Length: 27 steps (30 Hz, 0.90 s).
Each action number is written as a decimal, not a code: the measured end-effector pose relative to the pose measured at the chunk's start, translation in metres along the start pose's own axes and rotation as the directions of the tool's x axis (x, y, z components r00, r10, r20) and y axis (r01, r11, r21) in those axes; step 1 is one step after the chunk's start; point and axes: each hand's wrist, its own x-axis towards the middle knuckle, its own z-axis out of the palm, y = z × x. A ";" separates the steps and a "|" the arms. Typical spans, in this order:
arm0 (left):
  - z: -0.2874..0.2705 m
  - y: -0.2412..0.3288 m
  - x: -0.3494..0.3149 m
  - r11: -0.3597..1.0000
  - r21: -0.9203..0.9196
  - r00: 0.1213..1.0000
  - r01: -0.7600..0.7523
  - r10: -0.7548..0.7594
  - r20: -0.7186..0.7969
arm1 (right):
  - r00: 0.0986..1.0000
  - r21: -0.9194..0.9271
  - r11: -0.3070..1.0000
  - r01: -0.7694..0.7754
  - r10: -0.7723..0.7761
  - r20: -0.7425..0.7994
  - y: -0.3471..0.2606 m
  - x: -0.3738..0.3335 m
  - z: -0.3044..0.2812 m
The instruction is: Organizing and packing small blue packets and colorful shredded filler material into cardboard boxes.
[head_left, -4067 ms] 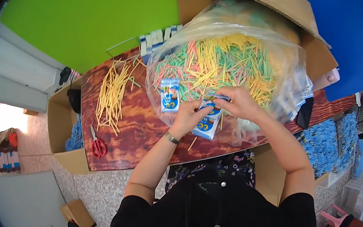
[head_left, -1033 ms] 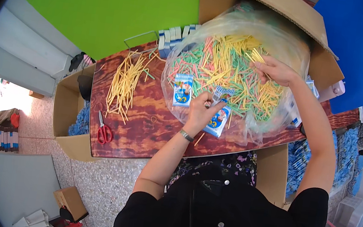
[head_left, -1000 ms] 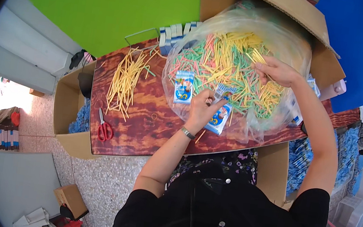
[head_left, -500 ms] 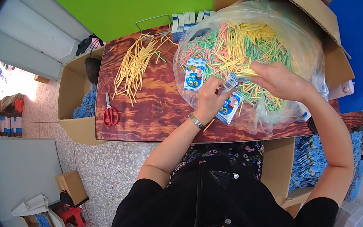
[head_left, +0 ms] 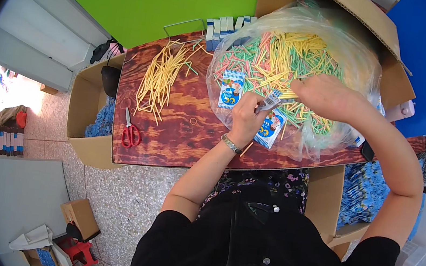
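Observation:
My left hand (head_left: 247, 117) pinches a small blue-and-white packet (head_left: 272, 99), held tilted at the near edge of a heap of thin sticks. My right hand (head_left: 324, 97) bends over the heap just right of that packet, its fingertips drawn together; whatever lies between them is hidden. The straw-like sticks (head_left: 301, 50), in yellow, green and pink, fill a large clear plastic bag (head_left: 357, 52) spread on the table. One flat blue-and-white packet (head_left: 231, 89) rests left of my left hand. Another packet (head_left: 269, 129) lies beside my left wrist, partly covered.
Longer yellow sticks (head_left: 159, 79) lie in a loose pile on the red-brown wooden table (head_left: 179, 139). Red-handled scissors (head_left: 130, 135) sit near its left edge. A cardboard box (head_left: 395, 77) backs the bag. Boxes holding blue packets (head_left: 362, 195) stand below the table at both sides.
My right hand has turned knuckles-up and its fingers have curled in; the yellow sticks seen at its fingertips before are now hidden. My left hand keeps the packet in nearly the same place.

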 end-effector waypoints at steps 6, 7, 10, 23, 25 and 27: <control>-0.004 0.008 -0.001 0.991 0.019 0.991 0.130 -0.130 0.033 | 0.995 -0.125 0.987 -0.100 0.096 -0.039 -0.014 -0.003 -0.008; -0.004 0.008 0.000 0.992 0.018 0.991 0.128 -0.128 0.031 | 0.995 -0.111 0.989 -0.099 0.101 0.008 -0.012 -0.002 -0.008; -0.006 0.007 -0.003 0.996 0.015 0.996 0.090 -0.091 0.025 | 0.996 0.049 0.998 -0.049 0.045 0.077 -0.007 0.000 -0.008; -0.007 0.011 0.002 0.999 -0.032 0.999 -0.041 0.041 0.008 | 0.919 0.049 0.995 -0.084 0.059 0.389 -0.001 0.013 -0.021; -0.008 0.013 0.007 0.994 -0.002 0.994 -0.108 0.108 0.007 | 0.978 -0.093 0.996 0.015 0.005 0.210 -0.013 0.016 -0.022; -0.007 0.014 0.010 0.997 0.004 0.997 -0.074 0.074 0.008 | 0.986 -0.085 0.996 0.030 -0.015 0.167 -0.024 0.015 -0.036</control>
